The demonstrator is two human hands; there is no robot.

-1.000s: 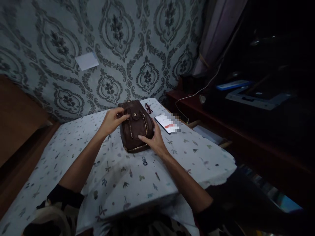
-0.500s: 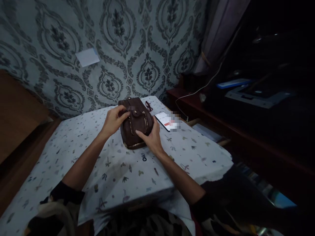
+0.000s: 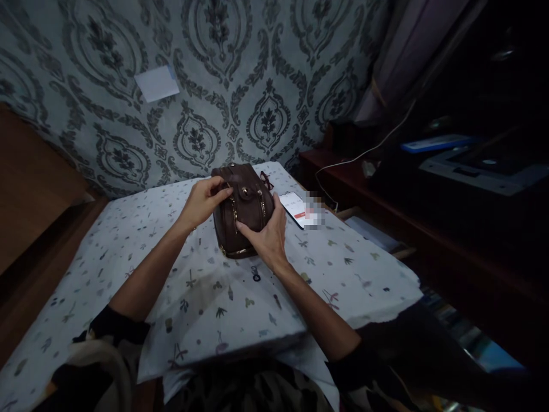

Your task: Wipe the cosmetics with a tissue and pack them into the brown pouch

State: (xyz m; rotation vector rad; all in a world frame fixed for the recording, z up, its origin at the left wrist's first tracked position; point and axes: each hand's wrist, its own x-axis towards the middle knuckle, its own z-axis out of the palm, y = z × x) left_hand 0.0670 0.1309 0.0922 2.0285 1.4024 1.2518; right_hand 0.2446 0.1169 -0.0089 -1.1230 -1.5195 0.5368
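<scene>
A brown leather bag with gold zippers lies on the cloth-covered table. My left hand is at its upper left, thumb and forefinger pinched together at the top end of the left front zipper. The small part between those fingertips is hidden. My right hand is wrapped around the lower right side of the bag, its thumb pressed on the front near that zipper's lower end. A round gold clasp shows on the strap tab between the two front zippers.
Right of the bag lie a lit phone and dark red glasses. A small dark ring-shaped item is in front of the bag. A white cable runs along the dark red furniture at right. Patterned wallpaper stands behind.
The view has shifted, so the table and bag sit slightly further right. My left fingertips remain at the left zipper's top, and my right hand keeps its hold on the bag.
</scene>
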